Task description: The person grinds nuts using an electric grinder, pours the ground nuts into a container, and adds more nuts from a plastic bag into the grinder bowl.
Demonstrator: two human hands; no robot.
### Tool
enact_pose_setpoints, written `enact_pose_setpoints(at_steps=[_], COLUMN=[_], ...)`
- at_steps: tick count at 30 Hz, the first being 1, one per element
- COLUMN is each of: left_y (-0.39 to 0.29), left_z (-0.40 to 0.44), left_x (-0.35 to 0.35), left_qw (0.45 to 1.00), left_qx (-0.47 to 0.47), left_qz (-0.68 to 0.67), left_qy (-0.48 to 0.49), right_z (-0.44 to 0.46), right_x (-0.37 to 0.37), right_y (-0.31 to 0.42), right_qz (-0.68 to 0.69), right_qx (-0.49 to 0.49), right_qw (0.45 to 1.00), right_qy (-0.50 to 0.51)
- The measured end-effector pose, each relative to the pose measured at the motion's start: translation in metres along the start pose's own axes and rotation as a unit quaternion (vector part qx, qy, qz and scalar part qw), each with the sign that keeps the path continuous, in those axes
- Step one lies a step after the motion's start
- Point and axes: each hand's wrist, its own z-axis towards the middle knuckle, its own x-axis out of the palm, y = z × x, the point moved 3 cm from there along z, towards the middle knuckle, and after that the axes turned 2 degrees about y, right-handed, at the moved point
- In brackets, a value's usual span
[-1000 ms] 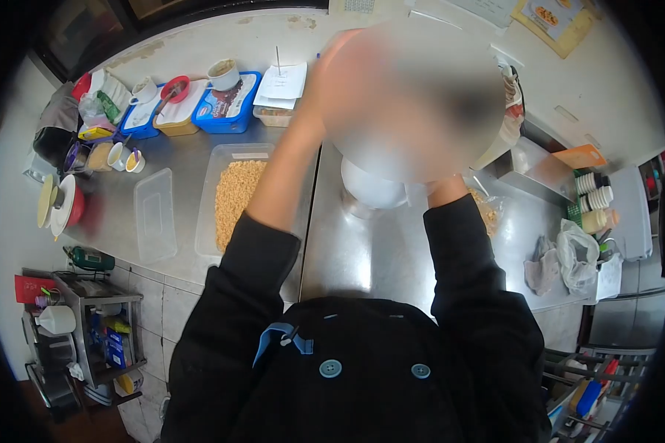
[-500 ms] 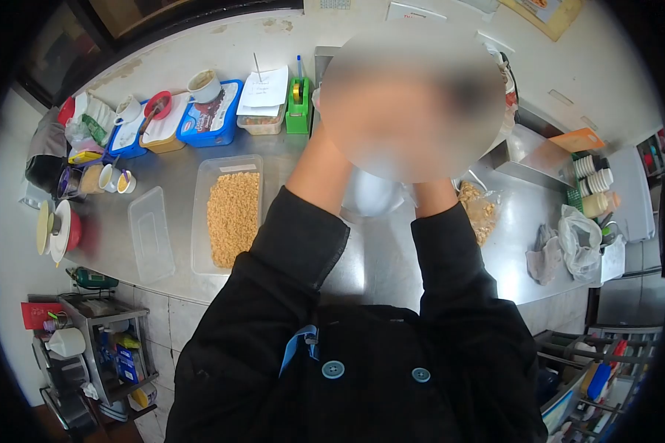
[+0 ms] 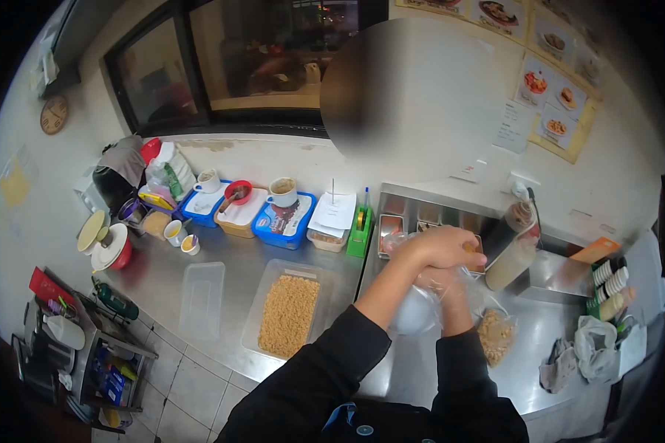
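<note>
My left hand (image 3: 447, 247) reaches across above my right hand (image 3: 440, 280), its fingers bent together. Clear thin plastic (image 3: 465, 282) lies around both hands; what the left fingers hold is too small to tell. The right fingers are mostly hidden under the left hand and the plastic. Just below the hands is a white rounded bowl (image 3: 415, 314), partly covered by the plastic and the forearms. To the right of the right wrist lies a clear bag of light brown pieces (image 3: 495, 338).
Left on the steel counter are a clear tub of crumbs (image 3: 287, 314) and a clear lid (image 3: 202, 301). Blue-rimmed tubs (image 3: 282, 225) and a green tape dispenser (image 3: 360, 232) line the back. Metal containers (image 3: 391, 227) and squeeze bottles (image 3: 511, 258) stand behind the hands.
The view has tilted up, showing more wall and window. My hands, earlier hidden by a blur, now show lower in the view, with the left above the right.
</note>
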Motion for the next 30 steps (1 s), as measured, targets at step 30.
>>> enact_pose_setpoints(at_steps=[30], left_y=[0.002], left_z=[-0.019], left_x=[0.004], left_qw=[0.998], left_qx=[-0.024], left_qz=[0.057], left_qy=[0.028], right_z=[-0.010], right_x=[0.023], right_y=[0.003], right_qz=[0.008], right_qx=[0.006], right_qw=[1.000], right_qy=[-0.001])
